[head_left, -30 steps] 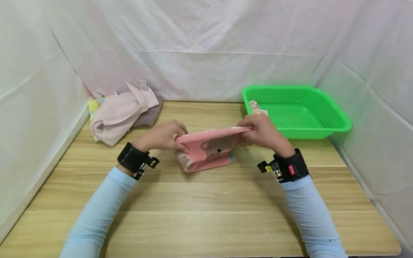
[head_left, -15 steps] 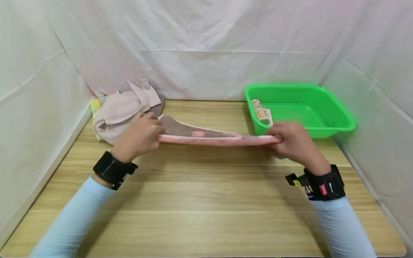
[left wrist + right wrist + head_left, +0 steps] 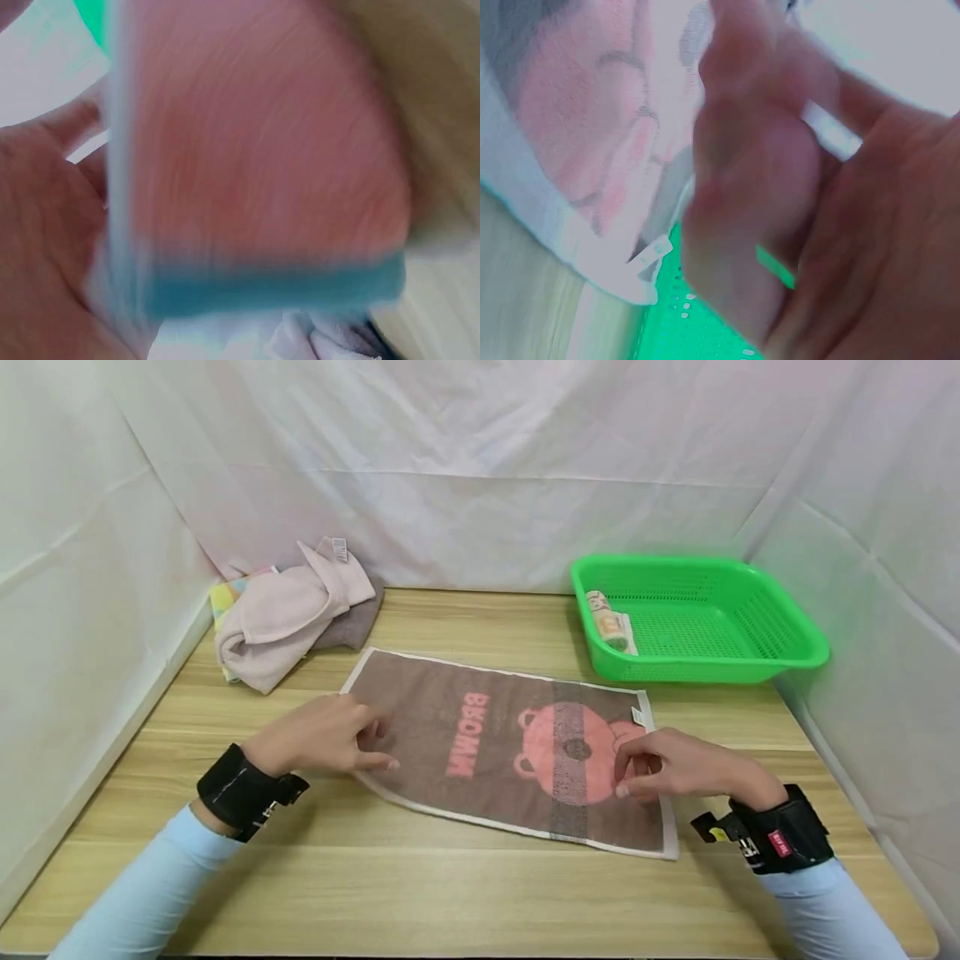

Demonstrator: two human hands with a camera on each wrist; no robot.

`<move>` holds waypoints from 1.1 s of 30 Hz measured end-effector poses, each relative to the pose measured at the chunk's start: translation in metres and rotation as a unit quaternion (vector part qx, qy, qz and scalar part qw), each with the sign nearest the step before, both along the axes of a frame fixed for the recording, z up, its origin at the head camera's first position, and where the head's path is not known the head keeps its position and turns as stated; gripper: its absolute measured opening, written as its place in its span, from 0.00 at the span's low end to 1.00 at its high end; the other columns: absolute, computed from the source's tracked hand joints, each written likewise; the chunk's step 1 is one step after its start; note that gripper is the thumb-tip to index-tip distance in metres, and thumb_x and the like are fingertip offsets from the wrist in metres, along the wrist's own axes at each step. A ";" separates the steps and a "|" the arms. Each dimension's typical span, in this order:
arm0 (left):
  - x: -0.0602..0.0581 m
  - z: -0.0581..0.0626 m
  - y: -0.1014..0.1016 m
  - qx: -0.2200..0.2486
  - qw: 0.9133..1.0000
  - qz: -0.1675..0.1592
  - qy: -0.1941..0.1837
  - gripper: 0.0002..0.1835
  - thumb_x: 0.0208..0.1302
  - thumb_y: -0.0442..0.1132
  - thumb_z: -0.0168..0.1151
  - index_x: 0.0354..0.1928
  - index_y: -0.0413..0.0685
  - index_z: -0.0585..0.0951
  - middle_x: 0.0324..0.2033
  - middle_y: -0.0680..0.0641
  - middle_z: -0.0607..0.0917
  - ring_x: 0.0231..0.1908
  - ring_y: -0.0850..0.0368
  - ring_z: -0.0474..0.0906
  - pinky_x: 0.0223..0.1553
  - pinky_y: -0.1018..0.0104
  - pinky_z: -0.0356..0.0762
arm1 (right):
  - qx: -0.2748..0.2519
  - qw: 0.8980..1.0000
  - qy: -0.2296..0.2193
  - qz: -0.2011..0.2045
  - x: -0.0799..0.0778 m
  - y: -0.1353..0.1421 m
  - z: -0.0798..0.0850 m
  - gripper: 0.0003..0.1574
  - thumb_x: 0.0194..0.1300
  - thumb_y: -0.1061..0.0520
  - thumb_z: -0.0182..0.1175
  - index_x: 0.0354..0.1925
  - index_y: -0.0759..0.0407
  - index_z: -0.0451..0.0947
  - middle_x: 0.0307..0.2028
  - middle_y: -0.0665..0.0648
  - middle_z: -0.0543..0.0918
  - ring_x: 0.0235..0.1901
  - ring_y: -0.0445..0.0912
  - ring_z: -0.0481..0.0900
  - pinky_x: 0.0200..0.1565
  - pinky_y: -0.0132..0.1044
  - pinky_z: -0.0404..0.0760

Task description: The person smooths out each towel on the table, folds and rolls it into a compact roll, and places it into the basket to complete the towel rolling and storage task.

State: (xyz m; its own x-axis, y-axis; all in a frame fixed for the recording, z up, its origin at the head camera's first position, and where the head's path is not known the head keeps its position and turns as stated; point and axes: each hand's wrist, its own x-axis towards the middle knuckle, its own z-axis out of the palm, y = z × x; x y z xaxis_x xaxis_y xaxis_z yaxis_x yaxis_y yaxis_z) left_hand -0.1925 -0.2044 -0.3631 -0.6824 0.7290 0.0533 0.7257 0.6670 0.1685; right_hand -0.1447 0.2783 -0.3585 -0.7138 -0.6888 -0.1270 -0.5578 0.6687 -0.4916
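Note:
A brown towel (image 3: 502, 718) with a pink bear face and mirrored BROWN lettering lies spread on the table, its white border showing. Over its left end is my left hand (image 3: 322, 735), thumb and fingers apart. My right hand (image 3: 686, 764) hovers over the right end with loosely bent fingers and nothing between them. In the left wrist view, the towel's pink side (image 3: 262, 135) with a teal edge appears blurred beside the palm. The right wrist view shows the towel's pink print (image 3: 592, 97) and a small white tag (image 3: 652, 251) near the fingers.
A green plastic basket (image 3: 705, 670) stands at the back right, with a rolled patterned cloth (image 3: 606, 620) inside its left end. At the back left, a heap of cloths (image 3: 285, 610) in pale pink, grey and yellow rests against white curtains (image 3: 465, 527).
The towel was folded in both hands, then stretched out between them in the air; now it lies spread on the table. The hands have moved apart and let go of it.

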 end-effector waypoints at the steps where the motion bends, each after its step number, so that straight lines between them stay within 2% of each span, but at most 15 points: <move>1: -0.002 0.003 -0.001 0.002 1.000 0.004 -0.013 0.24 0.50 0.70 0.61 0.28 0.59 0.75 0.16 0.61 0.70 0.17 0.65 0.67 0.19 0.68 0.65 | 0.002 1.000 0.013 -0.014 -0.002 0.000 0.000 0.18 0.58 0.36 0.63 0.38 0.45 0.79 0.24 0.41 0.77 0.23 0.36 0.74 0.26 0.32 0.74; 3: -0.010 0.007 -0.004 0.006 0.999 0.009 -0.031 0.21 0.51 0.63 0.65 0.36 0.56 0.77 0.20 0.58 0.74 0.20 0.64 0.70 0.21 0.67 0.68 | 0.023 0.996 0.063 -0.053 -0.007 -0.001 -0.002 0.25 0.56 0.33 0.62 0.42 0.48 0.79 0.26 0.43 0.78 0.26 0.38 0.75 0.28 0.33 0.74; 5: -0.020 0.009 -0.007 0.004 0.999 0.012 -0.043 0.21 0.49 0.56 0.70 0.42 0.54 0.78 0.25 0.56 0.78 0.26 0.61 0.74 0.26 0.65 0.71 | 0.051 0.988 0.114 -0.091 -0.012 -0.002 -0.007 0.35 0.51 0.30 0.63 0.48 0.51 0.79 0.35 0.46 0.79 0.33 0.42 0.77 0.33 0.39 0.76; 7: -0.029 0.008 -0.009 -0.004 0.999 0.007 -0.050 0.26 0.45 0.51 0.73 0.48 0.52 0.79 0.36 0.51 0.81 0.34 0.56 0.76 0.34 0.61 0.74 | 0.055 0.983 0.132 -0.112 -0.017 -0.002 -0.014 0.43 0.48 0.28 0.65 0.54 0.54 0.76 0.44 0.52 0.78 0.40 0.47 0.77 0.38 0.45 0.77; 9: -0.036 0.004 -0.010 -0.019 0.999 -0.001 -0.049 0.34 0.42 0.50 0.75 0.55 0.53 0.78 0.48 0.47 0.79 0.46 0.51 0.75 0.43 0.56 0.73 | 0.062 0.983 0.130 -0.117 -0.020 0.000 -0.021 0.50 0.45 0.27 0.65 0.59 0.55 0.74 0.51 0.58 0.74 0.46 0.52 0.74 0.41 0.52 0.76; 11: -0.042 -0.001 -0.011 -0.036 0.998 -0.005 -0.053 0.41 0.40 0.52 0.75 0.61 0.53 0.75 0.58 0.43 0.73 0.54 0.46 0.71 0.50 0.52 0.69 | 0.064 0.984 0.116 -0.122 -0.023 0.003 -0.028 0.55 0.42 0.26 0.66 0.62 0.56 0.71 0.56 0.61 0.71 0.50 0.55 0.72 0.43 0.56 0.74; 13: -0.045 -0.005 -0.012 -0.049 0.997 -0.002 -0.064 0.45 0.39 0.55 0.75 0.65 0.54 0.72 0.64 0.40 0.67 0.59 0.42 0.65 0.55 0.48 0.65 | 0.067 0.984 0.099 -0.131 -0.027 0.006 -0.032 0.59 0.41 0.25 0.66 0.64 0.55 0.69 0.58 0.62 0.68 0.52 0.58 0.70 0.44 0.58 0.73; 15: -0.044 -0.007 -0.013 -0.052 0.995 0.004 -0.083 0.47 0.39 0.56 0.75 0.67 0.52 0.71 0.66 0.38 0.64 0.61 0.39 0.62 0.56 0.46 0.62 | 0.067 0.984 0.088 -0.137 -0.032 0.012 -0.034 0.61 0.39 0.25 0.67 0.65 0.55 0.68 0.61 0.63 0.64 0.54 0.60 0.68 0.45 0.60 0.71; 20: -0.035 -0.008 -0.013 -0.048 0.994 0.005 -0.099 0.51 0.39 0.62 0.73 0.68 0.49 0.69 0.65 0.38 0.64 0.61 0.41 0.62 0.58 0.48 0.61 | 0.031 0.988 0.090 -0.123 -0.049 0.028 -0.036 0.58 0.37 0.32 0.73 0.63 0.58 0.71 0.62 0.65 0.64 0.56 0.60 0.65 0.49 0.61 0.68; 22: -0.031 -0.007 -0.012 -0.044 0.994 -0.003 -0.101 0.53 0.38 0.64 0.72 0.68 0.48 0.68 0.64 0.39 0.66 0.59 0.43 0.65 0.57 0.50 0.63 | 0.018 0.987 0.108 -0.117 -0.054 0.032 -0.036 0.50 0.41 0.37 0.73 0.59 0.60 0.74 0.58 0.65 0.69 0.54 0.59 0.68 0.49 0.59 0.69; 25: -0.030 -0.001 -0.013 -0.023 0.992 -0.012 -0.120 0.53 0.39 0.65 0.71 0.68 0.47 0.67 0.64 0.37 0.64 0.59 0.41 0.64 0.56 0.49 0.64 | 0.003 0.981 0.140 -0.133 -0.061 0.034 -0.036 0.35 0.51 0.43 0.70 0.53 0.61 0.78 0.51 0.61 0.77 0.50 0.57 0.73 0.48 0.56 0.70; 28: -0.036 0.007 -0.015 -0.007 0.992 -0.011 -0.124 0.47 0.46 0.59 0.71 0.68 0.46 0.68 0.60 0.36 0.69 0.55 0.42 0.68 0.51 0.50 0.67 | -0.005 0.973 0.161 -0.164 -0.065 0.033 -0.037 0.23 0.58 0.48 0.66 0.48 0.60 0.80 0.42 0.56 0.82 0.43 0.53 0.78 0.44 0.52 0.73; 33: -0.056 0.006 -0.015 0.001 0.998 -0.004 -0.069 0.28 0.62 0.44 0.62 0.63 0.40 0.72 0.47 0.41 0.80 0.43 0.47 0.76 0.41 0.55 0.73 | 0.021 0.968 0.174 -0.179 -0.068 0.030 -0.038 0.22 0.53 0.52 0.69 0.46 0.59 0.81 0.35 0.53 0.84 0.34 0.49 0.81 0.38 0.48 0.76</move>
